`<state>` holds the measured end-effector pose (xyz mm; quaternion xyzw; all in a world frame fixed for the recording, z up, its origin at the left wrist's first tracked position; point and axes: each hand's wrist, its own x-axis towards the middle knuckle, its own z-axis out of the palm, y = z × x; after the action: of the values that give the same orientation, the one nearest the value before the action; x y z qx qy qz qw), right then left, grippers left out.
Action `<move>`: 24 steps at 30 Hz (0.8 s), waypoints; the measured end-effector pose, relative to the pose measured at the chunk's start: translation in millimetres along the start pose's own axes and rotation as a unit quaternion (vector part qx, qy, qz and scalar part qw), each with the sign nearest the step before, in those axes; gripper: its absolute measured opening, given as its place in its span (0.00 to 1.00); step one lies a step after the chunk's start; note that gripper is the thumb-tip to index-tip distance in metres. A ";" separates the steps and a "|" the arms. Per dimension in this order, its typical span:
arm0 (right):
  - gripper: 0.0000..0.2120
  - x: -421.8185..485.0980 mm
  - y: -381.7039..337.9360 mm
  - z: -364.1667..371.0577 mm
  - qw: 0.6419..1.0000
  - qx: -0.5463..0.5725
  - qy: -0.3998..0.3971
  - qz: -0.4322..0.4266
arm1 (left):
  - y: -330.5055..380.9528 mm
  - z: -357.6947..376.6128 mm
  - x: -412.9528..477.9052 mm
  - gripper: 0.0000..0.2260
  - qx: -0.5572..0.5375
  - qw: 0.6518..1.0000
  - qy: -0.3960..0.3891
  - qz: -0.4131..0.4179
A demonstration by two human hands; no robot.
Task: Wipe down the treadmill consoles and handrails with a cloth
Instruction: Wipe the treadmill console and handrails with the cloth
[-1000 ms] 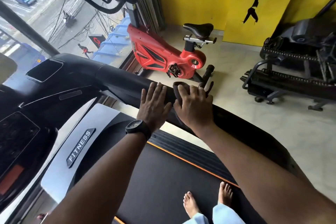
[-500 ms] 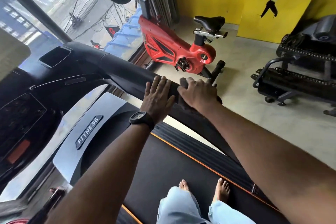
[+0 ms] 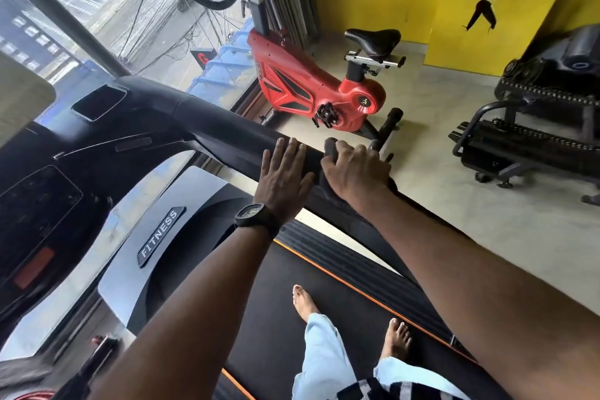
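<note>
On treadmill's right handrail [image 3: 227, 136]: left hand [image 3: 282, 177] flat, fingers straight, palm pressing rail. Just beside it, right hand [image 3: 355, 172] curled over dark cloth [image 3: 330, 147], cloth bunched under fingers against rail top.

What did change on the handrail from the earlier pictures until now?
Almost nothing moved. The right hand keeps its grip on the dark cloth on the handrail; the left hand stays flat beside it. Only the camera view shifted slightly.
</note>
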<state>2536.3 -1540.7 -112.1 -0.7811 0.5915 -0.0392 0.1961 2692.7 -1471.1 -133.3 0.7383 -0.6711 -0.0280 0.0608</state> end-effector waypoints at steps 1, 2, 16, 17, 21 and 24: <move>0.27 -13.6 -0.4 8.2 0.998 -0.041 0.040 -0.025 | 0.2 1.0 -0.6 0.30 -0.001 1.000 -0.001 0.002; 0.27 -28.0 -0.2 15.9 0.995 -0.074 0.055 -0.049 | 0.3 1.8 -1.4 0.31 -0.002 1.000 -0.002 0.004; 0.27 -32.7 17.3 10.4 0.995 -0.048 0.041 -0.077 | 4.7 4.3 -4.5 0.32 0.014 1.000 0.002 0.011; 0.27 -20.2 20.9 4.5 0.996 -0.017 0.027 -0.078 | 4.7 4.7 -4.2 0.32 0.014 1.000 0.005 0.013; 0.28 9.6 28.5 -10.8 0.996 0.069 -0.063 0.013 | 6.6 3.4 -4.3 0.32 0.023 1.000 0.000 0.018; 0.27 -25.1 20.8 8.6 0.999 -0.018 0.041 -0.030 | 9.4 4.7 -4.9 0.32 0.024 1.000 -0.002 0.020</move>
<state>2512.5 -1519.5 -123.0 -0.7995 0.5761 -0.0665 0.1564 2682.3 -1467.3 -137.0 0.7262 -0.6860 -0.0127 0.0424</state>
